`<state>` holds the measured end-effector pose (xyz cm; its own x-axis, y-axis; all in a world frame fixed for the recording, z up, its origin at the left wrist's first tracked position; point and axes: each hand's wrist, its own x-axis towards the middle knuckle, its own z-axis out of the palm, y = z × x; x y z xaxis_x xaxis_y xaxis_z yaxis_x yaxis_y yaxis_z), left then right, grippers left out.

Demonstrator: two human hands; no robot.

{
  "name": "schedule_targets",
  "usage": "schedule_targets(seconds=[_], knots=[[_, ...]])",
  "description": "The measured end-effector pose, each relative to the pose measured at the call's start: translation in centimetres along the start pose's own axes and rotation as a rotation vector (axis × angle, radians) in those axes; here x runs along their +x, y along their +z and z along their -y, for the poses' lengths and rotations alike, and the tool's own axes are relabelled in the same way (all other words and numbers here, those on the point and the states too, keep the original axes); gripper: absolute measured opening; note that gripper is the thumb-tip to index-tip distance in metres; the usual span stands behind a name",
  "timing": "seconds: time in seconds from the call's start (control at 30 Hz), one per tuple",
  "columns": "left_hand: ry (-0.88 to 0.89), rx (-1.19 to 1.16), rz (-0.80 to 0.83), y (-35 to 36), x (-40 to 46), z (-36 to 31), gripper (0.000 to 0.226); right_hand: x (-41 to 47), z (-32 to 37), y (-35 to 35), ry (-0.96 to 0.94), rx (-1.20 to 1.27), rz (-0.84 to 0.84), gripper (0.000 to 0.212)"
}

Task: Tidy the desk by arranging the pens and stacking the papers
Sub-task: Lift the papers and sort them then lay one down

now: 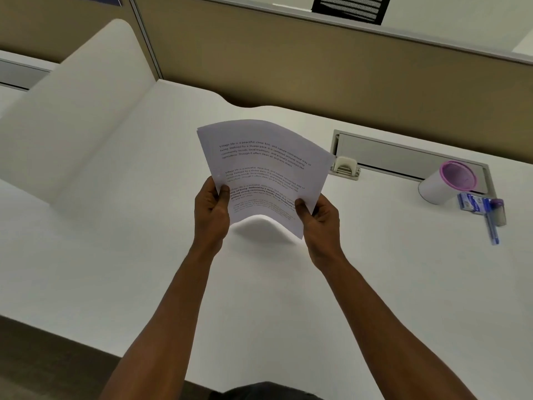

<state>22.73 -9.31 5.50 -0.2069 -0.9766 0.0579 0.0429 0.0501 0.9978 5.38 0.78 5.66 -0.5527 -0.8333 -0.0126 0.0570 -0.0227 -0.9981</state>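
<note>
A bundle of printed white papers (264,166) hangs in the air above the middle of the white desk (144,255), bowed upward along its lower edge. My left hand (212,212) grips its lower left corner, thumb on top. My right hand (317,223) grips its lower right edge. At the far right stands a white pen cup with a pink rim (445,183). Beside the cup lie a blue pen (491,226) and a small blue pack (470,202).
A grey cable tray lid (403,157) is set into the desk behind the papers, with a cream clip (344,166) at its left end. A white curved divider (80,111) rises at the left. A tan partition (288,67) runs along the back.
</note>
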Motion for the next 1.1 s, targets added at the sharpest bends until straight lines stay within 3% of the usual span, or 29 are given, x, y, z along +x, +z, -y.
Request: schedule_targets(seconds=[0.6, 1.1], knots=[[-0.071, 0.043, -0.008, 0.0, -0.5, 1.0, 0.033, -0.5, -1.3, 0.6, 0.09, -0.103, -0.057, 0.028], [0.05, 0.096, 0.06, -0.1, 3.7, -1.7, 0.031, 3.5, 2.7, -0.1, -0.083, -0.188, -0.04, 0.021]])
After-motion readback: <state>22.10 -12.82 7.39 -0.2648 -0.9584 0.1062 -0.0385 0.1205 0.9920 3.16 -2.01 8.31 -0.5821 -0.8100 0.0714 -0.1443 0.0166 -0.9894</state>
